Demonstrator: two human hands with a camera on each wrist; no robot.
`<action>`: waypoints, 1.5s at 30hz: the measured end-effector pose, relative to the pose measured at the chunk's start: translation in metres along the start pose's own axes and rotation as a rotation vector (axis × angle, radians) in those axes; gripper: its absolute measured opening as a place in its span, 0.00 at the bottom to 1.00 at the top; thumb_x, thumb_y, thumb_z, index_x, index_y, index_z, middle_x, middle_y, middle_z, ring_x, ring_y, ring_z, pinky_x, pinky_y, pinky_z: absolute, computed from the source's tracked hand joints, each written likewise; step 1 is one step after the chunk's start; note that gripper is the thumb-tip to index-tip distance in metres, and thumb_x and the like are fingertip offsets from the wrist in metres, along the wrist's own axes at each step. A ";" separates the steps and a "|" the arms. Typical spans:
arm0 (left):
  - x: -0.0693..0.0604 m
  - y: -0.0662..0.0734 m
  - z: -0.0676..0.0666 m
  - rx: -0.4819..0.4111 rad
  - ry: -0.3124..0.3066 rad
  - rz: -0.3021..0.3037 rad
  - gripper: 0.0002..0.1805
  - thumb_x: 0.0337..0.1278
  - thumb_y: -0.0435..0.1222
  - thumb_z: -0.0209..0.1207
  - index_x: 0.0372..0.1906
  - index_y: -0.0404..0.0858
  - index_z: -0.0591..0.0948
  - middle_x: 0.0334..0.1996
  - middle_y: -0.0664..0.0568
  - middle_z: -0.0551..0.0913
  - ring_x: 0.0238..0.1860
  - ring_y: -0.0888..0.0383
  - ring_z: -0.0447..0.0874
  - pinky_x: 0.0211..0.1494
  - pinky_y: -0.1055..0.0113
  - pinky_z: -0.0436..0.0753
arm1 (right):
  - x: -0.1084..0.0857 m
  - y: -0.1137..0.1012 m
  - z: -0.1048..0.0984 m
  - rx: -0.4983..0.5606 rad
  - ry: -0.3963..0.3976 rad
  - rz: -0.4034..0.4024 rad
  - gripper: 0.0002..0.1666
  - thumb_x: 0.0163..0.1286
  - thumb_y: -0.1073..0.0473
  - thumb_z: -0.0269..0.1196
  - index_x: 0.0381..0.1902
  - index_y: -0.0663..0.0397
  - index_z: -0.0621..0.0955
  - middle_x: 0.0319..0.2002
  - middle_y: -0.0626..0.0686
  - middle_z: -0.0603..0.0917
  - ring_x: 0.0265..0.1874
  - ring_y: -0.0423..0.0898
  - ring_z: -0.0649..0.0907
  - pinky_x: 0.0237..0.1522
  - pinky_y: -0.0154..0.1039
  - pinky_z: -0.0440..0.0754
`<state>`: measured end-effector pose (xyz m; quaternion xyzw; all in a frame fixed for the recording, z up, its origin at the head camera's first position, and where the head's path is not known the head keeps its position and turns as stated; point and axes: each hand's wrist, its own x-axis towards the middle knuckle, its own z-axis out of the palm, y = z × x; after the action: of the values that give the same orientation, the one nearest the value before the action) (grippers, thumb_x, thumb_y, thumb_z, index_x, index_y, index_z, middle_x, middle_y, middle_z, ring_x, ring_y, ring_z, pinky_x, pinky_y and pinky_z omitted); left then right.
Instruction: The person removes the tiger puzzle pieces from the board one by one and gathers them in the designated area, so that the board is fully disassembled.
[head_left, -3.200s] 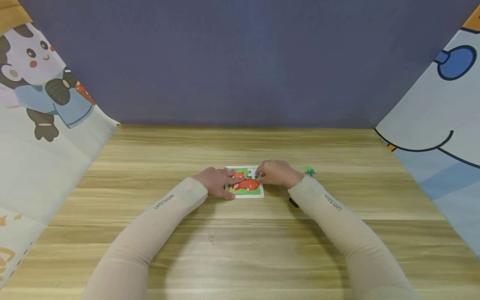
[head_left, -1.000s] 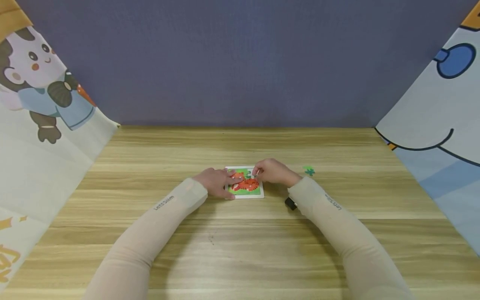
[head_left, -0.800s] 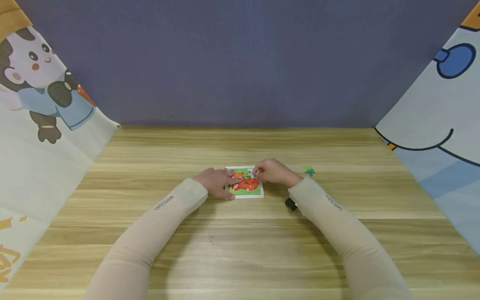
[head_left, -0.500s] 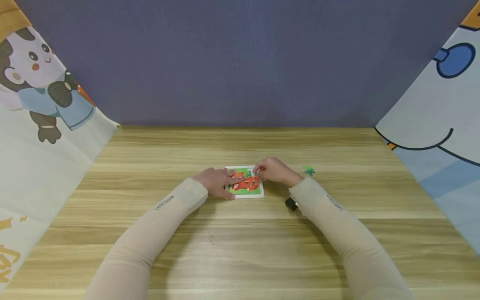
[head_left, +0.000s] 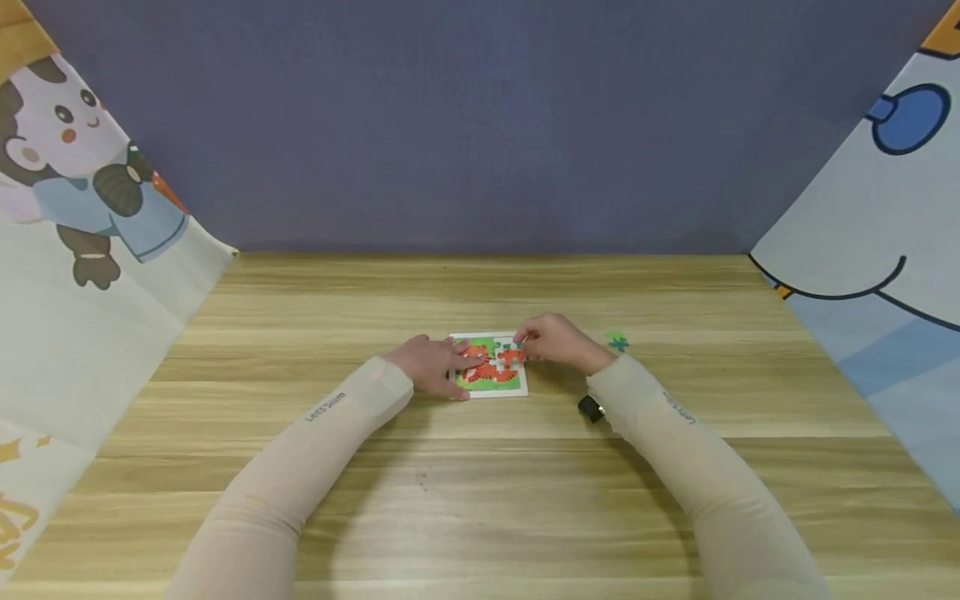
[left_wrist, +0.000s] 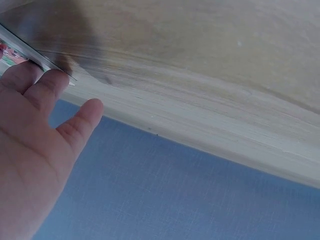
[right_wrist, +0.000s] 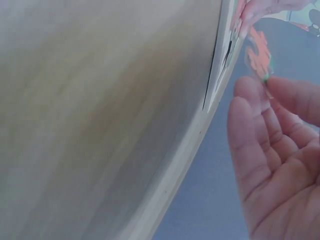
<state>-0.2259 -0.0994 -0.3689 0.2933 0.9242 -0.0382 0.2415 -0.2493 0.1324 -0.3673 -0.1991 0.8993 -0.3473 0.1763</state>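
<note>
A small tiger puzzle in a white frame [head_left: 487, 395] lies flat on the wooden table. My left hand [head_left: 435, 365] rests on its left part, fingers spread; the left wrist view shows the same hand [left_wrist: 35, 135] at the frame's edge. Over the upper right of the puzzle, my right hand [head_left: 558, 342] pinches an orange puzzle piece [head_left: 510, 358]. In the right wrist view, thumb and fingers of that hand [right_wrist: 280, 145] hold the piece [right_wrist: 260, 55] by its edge, raised off the frame. White backing shows around the piece.
A green puzzle piece [head_left: 617, 342] lies on the table [head_left: 480, 500] to the right of the frame. A black object [head_left: 591, 408] is at the right wrist. A dark blue panel [head_left: 480, 125] stands behind, with cartoon-printed panels at both sides.
My right hand has shifted slightly to the right and lifted the orange piece, which lay within the picture about a second ago; more white backing shows. The left hand stays put.
</note>
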 end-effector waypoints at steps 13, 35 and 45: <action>-0.001 -0.003 0.003 -0.013 0.022 0.032 0.39 0.61 0.61 0.53 0.75 0.59 0.55 0.75 0.52 0.49 0.74 0.48 0.49 0.69 0.46 0.59 | -0.009 0.009 -0.010 0.066 0.009 0.025 0.16 0.62 0.73 0.55 0.46 0.72 0.81 0.27 0.54 0.83 0.23 0.40 0.78 0.28 0.35 0.79; -0.003 0.000 0.013 0.173 0.054 0.068 0.39 0.66 0.61 0.43 0.77 0.53 0.50 0.76 0.49 0.45 0.75 0.48 0.45 0.70 0.46 0.57 | -0.030 0.036 -0.034 0.044 0.053 0.057 0.17 0.62 0.71 0.53 0.47 0.73 0.80 0.24 0.52 0.81 0.23 0.41 0.78 0.31 0.39 0.80; -0.003 0.000 0.014 0.177 0.054 0.092 0.37 0.66 0.61 0.42 0.76 0.58 0.50 0.76 0.51 0.44 0.75 0.49 0.43 0.71 0.46 0.55 | -0.045 0.051 -0.046 0.045 0.060 0.104 0.19 0.66 0.68 0.52 0.52 0.73 0.78 0.29 0.55 0.84 0.29 0.47 0.82 0.37 0.43 0.83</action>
<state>-0.2180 -0.1042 -0.3793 0.3565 0.9090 -0.1007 0.1911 -0.2438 0.2137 -0.3625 -0.1375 0.9052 -0.3637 0.1714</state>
